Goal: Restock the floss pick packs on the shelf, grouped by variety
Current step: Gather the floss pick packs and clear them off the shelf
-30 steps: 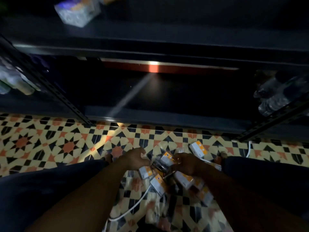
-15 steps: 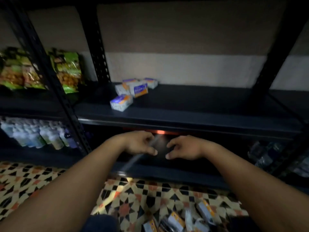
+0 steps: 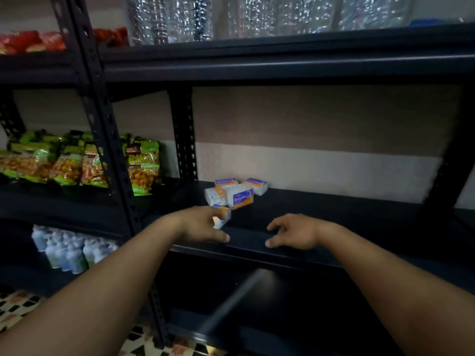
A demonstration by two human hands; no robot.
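The left hand [image 3: 201,224] hovers over the front of the shelf [image 3: 334,217], its fingers [image 3: 210,211] loosely spread and holding nothing. A stray floss pick pack [image 3: 223,219] lies just beyond the fingertips, but blur hides whether they touch. It probably belongs with the purple-and-orange cluster [image 3: 235,192] just behind, seemingly the same variety. The right hand [image 3: 295,233] hangs empty — fingers loosely curled, apart from every pack.

Floss pick packs [image 3: 235,194] on shelf [image 3: 334,222], back left; snack bags [image 3: 66,165] farther left.
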